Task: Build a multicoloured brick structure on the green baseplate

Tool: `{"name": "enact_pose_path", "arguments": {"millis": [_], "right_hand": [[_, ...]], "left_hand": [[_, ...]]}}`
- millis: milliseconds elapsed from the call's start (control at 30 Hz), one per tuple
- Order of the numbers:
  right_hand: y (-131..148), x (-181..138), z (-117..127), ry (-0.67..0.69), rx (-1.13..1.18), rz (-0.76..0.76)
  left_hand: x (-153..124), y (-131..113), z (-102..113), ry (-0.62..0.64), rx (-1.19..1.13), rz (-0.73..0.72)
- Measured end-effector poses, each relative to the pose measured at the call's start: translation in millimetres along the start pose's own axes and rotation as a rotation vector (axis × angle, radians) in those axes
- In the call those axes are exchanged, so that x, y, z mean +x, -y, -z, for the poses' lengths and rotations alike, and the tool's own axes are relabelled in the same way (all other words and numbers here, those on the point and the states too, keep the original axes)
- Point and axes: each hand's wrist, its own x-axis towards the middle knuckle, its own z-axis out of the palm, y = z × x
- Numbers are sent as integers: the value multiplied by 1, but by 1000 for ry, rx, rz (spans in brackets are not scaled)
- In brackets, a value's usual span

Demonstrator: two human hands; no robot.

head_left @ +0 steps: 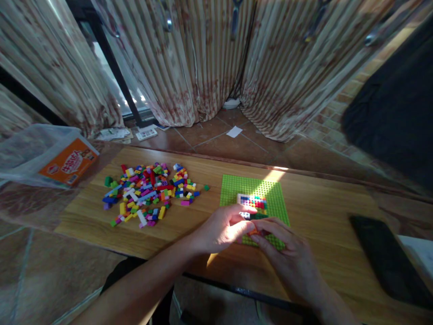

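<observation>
A light green studded baseplate [230, 189] lies on the wooden table, with a block of joined building bricks [259, 203] in many colours on it. My left hand [219, 230] reaches over from the left; its index finger and thumb are closed about the near part of these bricks. From the right, my right hand [287, 246] pinches an orange brick [253, 231] at the block's near edge, beside my left thumb tip. My fingers partly cover the bricks, and the contact points are hard to see. Sunlight falls across both hands.
On the left of the table [321, 198] spreads a pile of loose bricks [149, 192]. A clear plastic box [34, 153] with an orange label stands beyond the left end. A black phone-like slab [385, 257] lies at the right. Curtains [216, 63] hang behind.
</observation>
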Motion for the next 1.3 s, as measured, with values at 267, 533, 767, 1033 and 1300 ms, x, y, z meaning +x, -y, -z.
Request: {"name": "enact_pose_path", "arguments": {"millis": [267,533,767,1033,1300], "right_hand": [[-42,5,15,-218,-29,-263],[-62,12,15,-221,75,-376],[-65,12,17,-173,78,-368],[-63,13,19,-148,17,-360],[-63,10,39,-101,-39,-379]], "left_hand": [[14,15,9,-221,149,-115],[26,20,21,-410,475,-214],[23,13,17,-365,670,-202],[25,20,19,-267,656,-239],[28,23,7,-202,649,-203]]}}
